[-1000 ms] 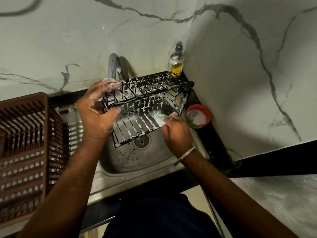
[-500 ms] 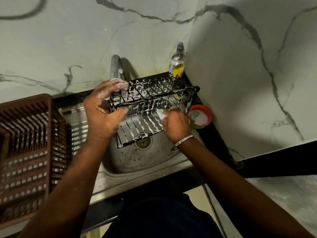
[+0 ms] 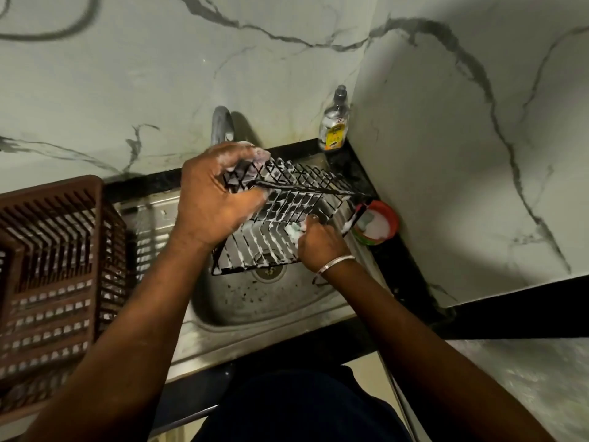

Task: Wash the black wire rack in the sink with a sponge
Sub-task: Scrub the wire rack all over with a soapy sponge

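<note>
Fingers of the left hand (image 3: pixel 216 199) curl tight round the top edge of the rack (image 3: pixel 287 212), and the thumb hooks on a wire. That hand holds the rack up on a slant over the sink (image 3: pixel 255 314), I think so it does not slip or tip while it gets rubbed. Its low edge hangs just over the drain hole (image 3: pixel 269 273). The right hand (image 3: pixel 322 244) pinches the sponge (image 3: pixel 294 229) and pushes it on the wires at the right side. White foam sits on most of the wires, so a lot of the rack looks soaped. Over the sink is a good spot, for the foam can drip in there. A bowl (image 3: pixel 379 223) with a red rim and foamy water stands just beside the sink, close for dipping the sponge. The soap bottle (image 3: pixel 334 129) stands in the corner behind it. The tap (image 3: pixel 221 122) is behind the left hand, and I see no water coming out. A brown basket (image 3: pixel 54 266) sits on the left
</note>
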